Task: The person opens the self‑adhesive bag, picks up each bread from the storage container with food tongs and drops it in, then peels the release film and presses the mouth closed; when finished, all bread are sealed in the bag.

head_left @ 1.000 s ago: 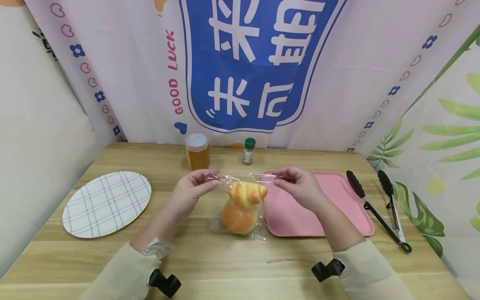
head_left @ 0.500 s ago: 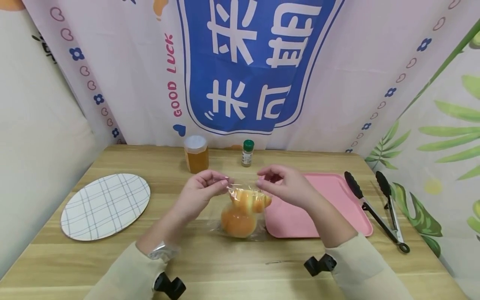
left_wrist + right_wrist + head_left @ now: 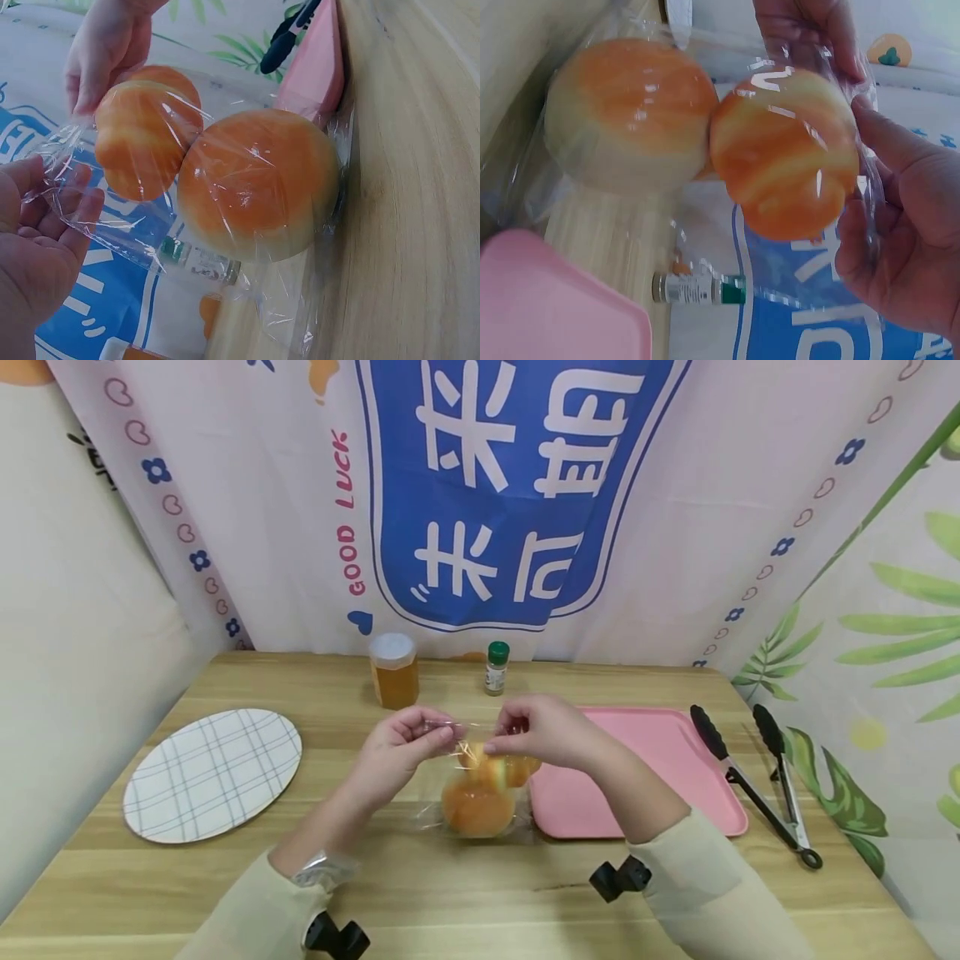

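A clear plastic bag (image 3: 426, 817) stands on the wooden table in front of me, its mouth upward. Inside it, a round golden bun (image 3: 478, 810) sits at the bottom. Above the bun rests a ridged, spiral-shaped bread roll (image 3: 519, 770), partly behind my right fingers in the head view. My left hand (image 3: 397, 747) pinches the left side of the bag's top edge between thumb and fingers. At the other side, my right hand (image 3: 547, 737) pinches the same edge, close to the left hand. The right wrist view shows the right hand (image 3: 911, 217) at the film beside the roll.
Right of the bag lies a pink tray (image 3: 645, 777), with black-tipped tongs (image 3: 765, 802) along its right side. An oval checked plate (image 3: 213, 775) lies at left. A jar of amber contents (image 3: 395, 672) and a green-capped shaker bottle (image 3: 496, 670) stand at the back.
My right hand has moved left toward my left hand, narrowing the stretched bag mouth. My left hand has shifted slightly right. The bread stays in the bag.
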Demonstrator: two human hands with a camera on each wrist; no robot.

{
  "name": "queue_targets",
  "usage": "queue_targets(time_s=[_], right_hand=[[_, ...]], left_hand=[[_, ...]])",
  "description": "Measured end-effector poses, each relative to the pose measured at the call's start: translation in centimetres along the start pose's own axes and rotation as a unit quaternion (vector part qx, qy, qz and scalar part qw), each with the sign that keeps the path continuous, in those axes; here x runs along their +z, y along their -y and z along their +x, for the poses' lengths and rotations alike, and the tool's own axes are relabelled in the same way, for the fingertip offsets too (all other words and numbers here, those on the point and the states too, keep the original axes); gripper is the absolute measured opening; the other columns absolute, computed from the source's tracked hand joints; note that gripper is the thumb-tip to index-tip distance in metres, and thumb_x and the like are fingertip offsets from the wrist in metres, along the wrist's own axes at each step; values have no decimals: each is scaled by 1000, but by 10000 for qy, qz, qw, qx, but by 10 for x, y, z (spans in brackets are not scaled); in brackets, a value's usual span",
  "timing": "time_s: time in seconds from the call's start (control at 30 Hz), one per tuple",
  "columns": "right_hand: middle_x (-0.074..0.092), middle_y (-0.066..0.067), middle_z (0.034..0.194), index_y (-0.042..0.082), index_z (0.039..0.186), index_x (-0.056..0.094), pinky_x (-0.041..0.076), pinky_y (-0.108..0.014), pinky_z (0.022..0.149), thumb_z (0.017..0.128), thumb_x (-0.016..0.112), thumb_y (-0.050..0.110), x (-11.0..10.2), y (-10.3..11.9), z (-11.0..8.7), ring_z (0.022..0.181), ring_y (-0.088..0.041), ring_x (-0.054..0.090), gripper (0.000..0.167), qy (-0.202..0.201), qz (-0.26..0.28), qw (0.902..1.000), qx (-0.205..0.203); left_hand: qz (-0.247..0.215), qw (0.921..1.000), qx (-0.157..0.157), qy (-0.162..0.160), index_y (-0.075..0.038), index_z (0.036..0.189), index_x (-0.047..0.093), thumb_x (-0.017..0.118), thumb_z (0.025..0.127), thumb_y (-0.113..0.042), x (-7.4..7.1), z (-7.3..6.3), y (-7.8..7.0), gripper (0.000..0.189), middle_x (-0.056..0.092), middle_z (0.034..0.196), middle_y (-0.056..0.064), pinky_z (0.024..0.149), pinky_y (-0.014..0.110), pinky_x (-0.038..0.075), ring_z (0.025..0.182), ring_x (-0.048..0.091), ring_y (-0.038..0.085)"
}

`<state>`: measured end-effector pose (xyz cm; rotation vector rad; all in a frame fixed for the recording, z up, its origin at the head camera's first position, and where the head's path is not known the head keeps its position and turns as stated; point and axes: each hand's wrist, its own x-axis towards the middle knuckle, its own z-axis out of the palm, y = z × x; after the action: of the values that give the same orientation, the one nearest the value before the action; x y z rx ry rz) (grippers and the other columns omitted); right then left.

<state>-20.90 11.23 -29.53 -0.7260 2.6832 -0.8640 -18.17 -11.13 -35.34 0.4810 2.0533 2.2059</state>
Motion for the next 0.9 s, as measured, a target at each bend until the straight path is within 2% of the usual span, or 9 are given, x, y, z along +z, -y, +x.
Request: queue_targets(time_s=[0.1,0.17,0.27,0.43,0.57,0.63,0.73,0.83,0.9], right_hand=[[62,2,76,14,84,68,46,-26,62,83,79,29,-5,-10,-4,72,-14,52,18,70,204,9998,25],[62,1,77,13,84,68,47,-26,63,83,79,26,-9,-15,-7,73,-14,52,18,80,322,9995,-6],[60,0,77,9,86,66,47,-26,65,83,79,20,-13,-24,-11,73,-14,52,17,68,548,9984,-84],[59,-1,78,6,87,66,50,-27,68,85,75,14,-17,-39,-17,74,-14,53,12,25,750,9972,-21],[62,-2,80,7,86,66,49,-28,68,89,72,16,-15,-48,-18,74,-15,53,11,-114,682,9976,89],[63,-3,85,7,88,65,50,-28,70,91,69,19,-12,-52,-16,77,-15,54,13,-190,851,9961,141],[69,-9,96,5,97,62,57,-33,80,97,62,22,-3,-58,-9,87,-17,63,17,-241,1479,9885,197],[72,-15,107,1,105,58,59,-42,90,100,56,20,8,-62,2,95,-20,69,20,-302,2324,9715,364],[73,-17,104,-1,106,56,61,-41,86,101,55,17,16,-66,12,89,-18,71,19,-461,2699,9603,537]], left_hand=[[-160,9999,-27,-6,-1,101,61,57,96,-1,-2,-1,1,6,74,97,-7,88,27,59,93,71,6],[-200,9998,-32,-26,-7,98,63,57,96,-1,-3,-1,1,9,74,94,-11,87,26,59,92,70,6],[-217,9997,26,-65,-12,97,63,56,96,1,-5,-1,2,14,74,93,-12,85,26,60,90,70,6],[-134,9997,-89,-210,-15,97,64,57,97,-3,-10,-2,3,15,74,94,-12,85,26,60,89,71,8],[-45,9992,-220,-344,-15,99,64,58,98,-6,-17,-3,4,11,74,95,-12,84,26,60,90,71,11],[-24,9988,-286,-403,-13,101,64,58,98,-7,-21,-3,5,9,74,96,-12,84,27,60,91,71,11],[-40,9979,-412,-493,-8,106,63,58,98,-9,-26,1,7,10,73,96,-11,83,27,61,91,71,8],[-73,9962,-618,-606,-1,113,61,58,98,-9,-31,9,8,17,73,95,-10,81,25,61,91,71,6],[-141,9947,-759,-673,4,117,57,57,98,-7,-35,16,11,22,72,94,-8,79,24,61,88,71,6]])
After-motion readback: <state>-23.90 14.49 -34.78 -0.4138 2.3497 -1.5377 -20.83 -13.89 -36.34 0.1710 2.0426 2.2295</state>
